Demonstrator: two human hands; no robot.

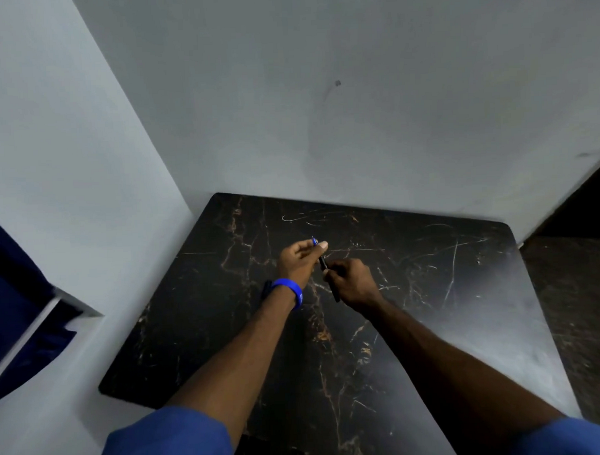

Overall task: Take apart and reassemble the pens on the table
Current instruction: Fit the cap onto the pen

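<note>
Both hands meet above the middle of the dark marble table (431, 325). My left hand (299, 261) pinches a small blue pen piece (314, 241) between thumb and fingers; a thin tip sticks up from it. My right hand (353, 281) is closed around a black pen barrel (335, 296), whose upper end points toward my left hand and whose lower end pokes out below the fist. The two pieces lie almost in line, and whether they touch is hidden by the fingers. A blue band (290, 290) circles my left wrist.
The table sits in a corner, with a pale wall (355, 106) behind it and another on the left. Dark blue cloth (15, 305) hangs at the far left. A dark floor (580, 302) shows past the table's right edge.
</note>
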